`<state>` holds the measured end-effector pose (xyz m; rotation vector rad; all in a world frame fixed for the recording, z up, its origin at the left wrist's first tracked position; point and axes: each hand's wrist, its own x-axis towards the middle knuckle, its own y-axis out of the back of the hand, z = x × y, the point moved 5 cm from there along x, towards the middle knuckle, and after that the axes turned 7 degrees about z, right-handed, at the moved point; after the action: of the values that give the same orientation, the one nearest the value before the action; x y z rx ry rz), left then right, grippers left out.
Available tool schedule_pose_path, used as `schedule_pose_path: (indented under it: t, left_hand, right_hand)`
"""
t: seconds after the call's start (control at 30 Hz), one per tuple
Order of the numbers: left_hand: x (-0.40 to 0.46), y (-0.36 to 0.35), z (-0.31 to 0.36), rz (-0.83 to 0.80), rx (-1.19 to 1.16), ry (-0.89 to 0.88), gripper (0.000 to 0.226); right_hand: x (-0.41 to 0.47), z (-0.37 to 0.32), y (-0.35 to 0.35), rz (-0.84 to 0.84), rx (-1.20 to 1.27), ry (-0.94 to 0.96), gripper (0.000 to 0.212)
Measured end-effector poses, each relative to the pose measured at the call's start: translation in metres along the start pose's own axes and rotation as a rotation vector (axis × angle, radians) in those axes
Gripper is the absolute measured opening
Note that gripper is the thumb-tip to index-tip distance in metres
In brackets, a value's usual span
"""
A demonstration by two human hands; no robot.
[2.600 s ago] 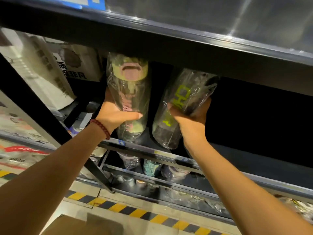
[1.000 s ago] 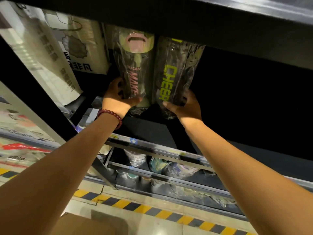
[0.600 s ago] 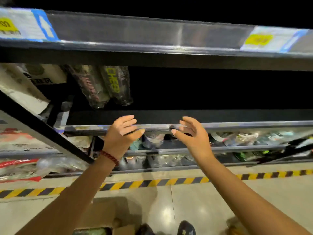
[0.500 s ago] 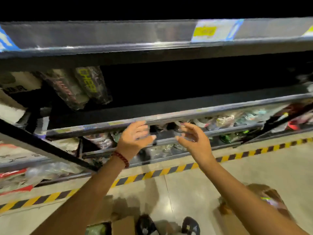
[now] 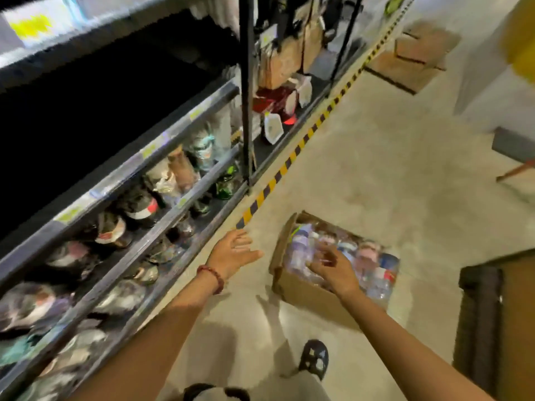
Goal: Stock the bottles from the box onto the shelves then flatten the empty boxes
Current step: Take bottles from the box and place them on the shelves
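An open cardboard box (image 5: 301, 293) stands on the floor to the right of the shelving, filled with several plastic-wrapped bottles (image 5: 367, 261). My right hand (image 5: 333, 267) hovers over the box's left part with fingers loosely spread, holding nothing. My left hand (image 5: 234, 251), a red bead bracelet at its wrist, is stretched out palm up between the shelf edge and the box, empty. The dark metal shelves (image 5: 162, 209) run along the left, and their lower levels hold several wrapped bottles (image 5: 139, 204). The view is motion-blurred.
A yellow-and-black striped line (image 5: 289, 163) marks the floor along the shelf base. Flattened cardboard (image 5: 405, 68) and another box (image 5: 425, 44) lie far up the aisle. A dark brown object (image 5: 480, 319) stands at the right edge. My shoe (image 5: 314, 357) is on the floor below the box.
Both hands let go of the two bottles on the upper shelf and came down. The view swung from the shelf face down to the floor, and my hands are now by the open box.
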<state>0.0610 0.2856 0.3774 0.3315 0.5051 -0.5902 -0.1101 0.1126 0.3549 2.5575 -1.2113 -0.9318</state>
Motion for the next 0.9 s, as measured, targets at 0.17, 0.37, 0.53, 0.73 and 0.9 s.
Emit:
schedule_pose_path:
  t: [0.17, 0.37, 0.53, 0.73, 0.9]
  left_hand:
    - [0.031, -0.141, -0.005, -0.097, 0.179, 0.033, 0.058]
    - [0.067, -0.264, -0.046, -0.166, 0.287, 0.131, 0.079]
    - [0.115, -0.338, -0.101, -0.257, 0.425, 0.194, 0.066]
    - [0.187, -0.423, -0.174, -0.345, 0.458, 0.255, 0.069]
    - [0.247, -0.487, -0.220, -0.375, 0.535, 0.164, 0.085]
  right_hand:
    - [0.037, 0.073, 0.108, 0.127, 0.016, -0.148, 0.047]
    - [0.089, 0.158, 0.180, 0.177, 0.028, -0.301, 0.031]
    - [0.143, 0.228, 0.198, 0.201, 0.026, -0.411, 0.047]
    - [0.220, 0.313, 0.202, 0.286, -0.035, -0.460, 0.058]
    - [0.285, 0.373, 0.191, 0.334, -0.076, -0.504, 0.071]
